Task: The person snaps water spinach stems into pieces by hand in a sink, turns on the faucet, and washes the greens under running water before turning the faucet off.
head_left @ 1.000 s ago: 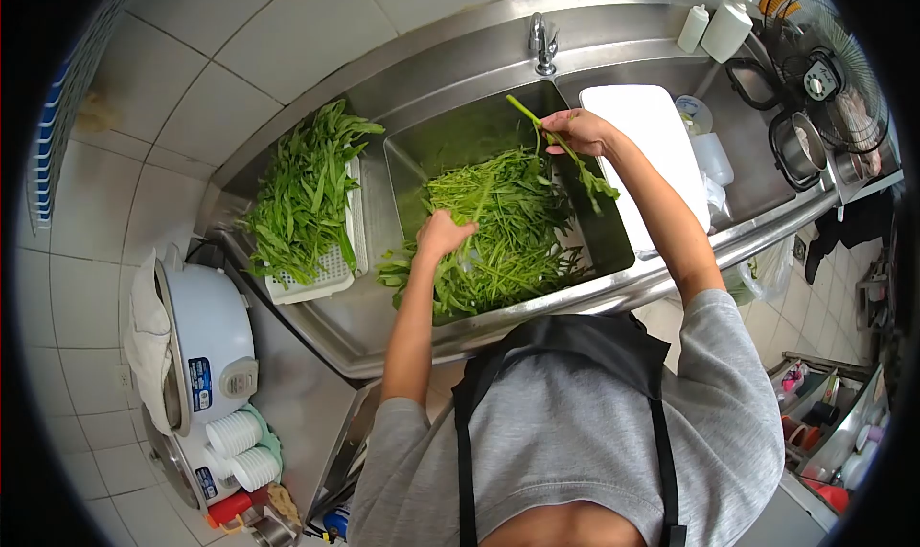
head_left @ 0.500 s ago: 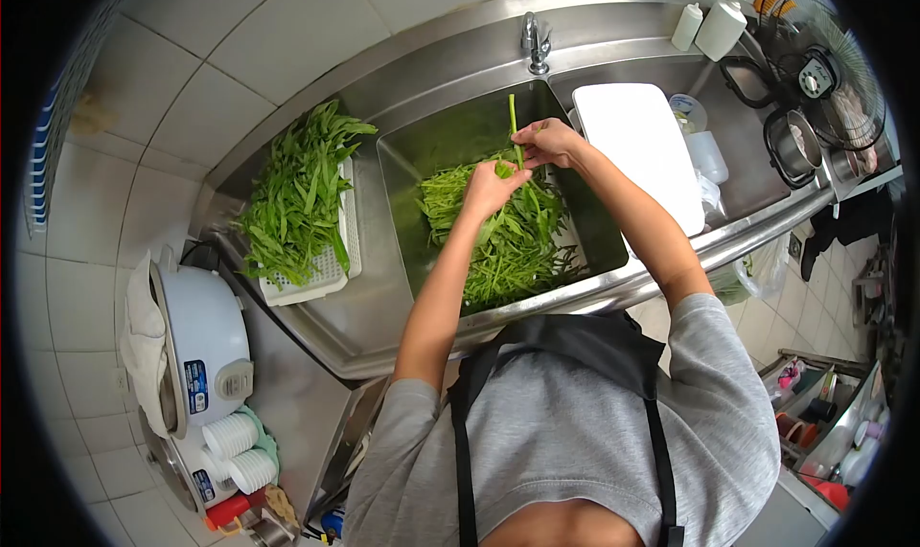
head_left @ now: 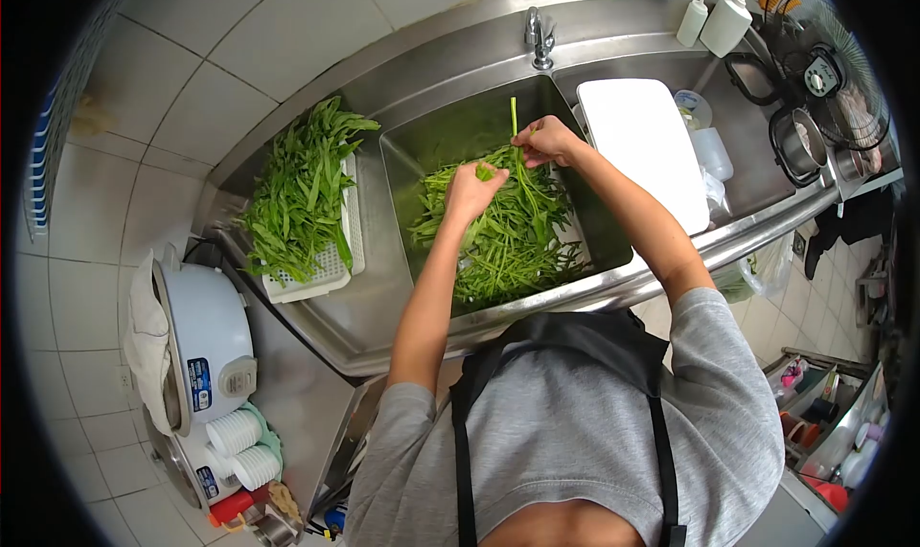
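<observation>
My right hand [head_left: 547, 142] pinches a long green stalk of water spinach [head_left: 514, 116], which stands upright above the sink basin, leaves hanging below the fingers. To its left, my left hand [head_left: 469, 194] is closed around short green pieces [head_left: 486, 172] that show between thumb and fingers. Under both hands, a heap of loose stems and leaves [head_left: 513, 260] fills much of the steel basin [head_left: 407, 154]. On the left drainboard, a pile of leafy greens [head_left: 305, 188] lies on a white perforated basket [head_left: 356, 245].
A white board [head_left: 637, 154] lies right of the basin, over part of the second sink. The faucet [head_left: 540, 39] stands behind. White bottles [head_left: 726, 25], a metal pot [head_left: 805, 143] and a fan [head_left: 834, 73] are far right; a large rice cooker [head_left: 216, 327] sits at left.
My left hand has moved left and down, away from my right hand, with the green pieces in it. My right hand still holds the stalk at nearly the same spot.
</observation>
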The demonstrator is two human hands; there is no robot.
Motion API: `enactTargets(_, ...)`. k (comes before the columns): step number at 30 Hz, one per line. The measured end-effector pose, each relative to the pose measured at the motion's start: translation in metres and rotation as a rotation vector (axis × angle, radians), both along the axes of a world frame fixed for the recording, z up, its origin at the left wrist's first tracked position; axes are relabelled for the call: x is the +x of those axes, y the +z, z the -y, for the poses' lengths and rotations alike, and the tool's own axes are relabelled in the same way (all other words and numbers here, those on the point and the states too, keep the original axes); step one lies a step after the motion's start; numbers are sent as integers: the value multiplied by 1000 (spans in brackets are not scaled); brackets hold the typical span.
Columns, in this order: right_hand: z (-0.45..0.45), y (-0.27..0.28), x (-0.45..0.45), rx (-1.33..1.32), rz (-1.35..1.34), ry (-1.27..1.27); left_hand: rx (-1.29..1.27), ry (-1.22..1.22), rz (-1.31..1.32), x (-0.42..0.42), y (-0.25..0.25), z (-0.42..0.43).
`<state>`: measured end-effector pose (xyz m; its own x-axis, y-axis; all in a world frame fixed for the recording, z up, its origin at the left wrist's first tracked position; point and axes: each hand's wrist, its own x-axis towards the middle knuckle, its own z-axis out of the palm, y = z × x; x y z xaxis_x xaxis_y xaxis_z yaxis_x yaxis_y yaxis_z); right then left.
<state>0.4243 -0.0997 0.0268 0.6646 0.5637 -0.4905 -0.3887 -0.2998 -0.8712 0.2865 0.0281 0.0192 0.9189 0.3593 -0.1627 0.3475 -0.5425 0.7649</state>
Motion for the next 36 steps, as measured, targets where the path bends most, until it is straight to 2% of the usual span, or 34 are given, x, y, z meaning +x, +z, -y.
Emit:
enactTargets(2, -1, -2, -1, -1, 11, -31, -13, -78, -50, -2, -1, 4)
enactTargets(3, -3, -3, -2, 1, 12, -42, -8, -39, -92, -4, 4, 11)
enactTargets(6, -6, -2, -5, 15, 19, -71, 122, -54, -124, -3, 1, 14)
enactTargets(11, -6, 0, -8, 23, 11, -100, -170, 34, -48, -2, 2, 13)
enactTargets(26, -5, -21, -3, 139, -256, -62, -272, 24, 32, 5, 6, 8)
enactTargets(29, -5, -20, -3, 167, -252, -73, -397, -60, -23, -3, 19, 9)
enactTargets(33, -3, -18, 2, 209, -261, -85, -732, -106, -188, -16, 14, 7)
enactTargets(36, -1, -18, 8, 249, -309, -76, -806, -113, -58, -22, 8, 7)
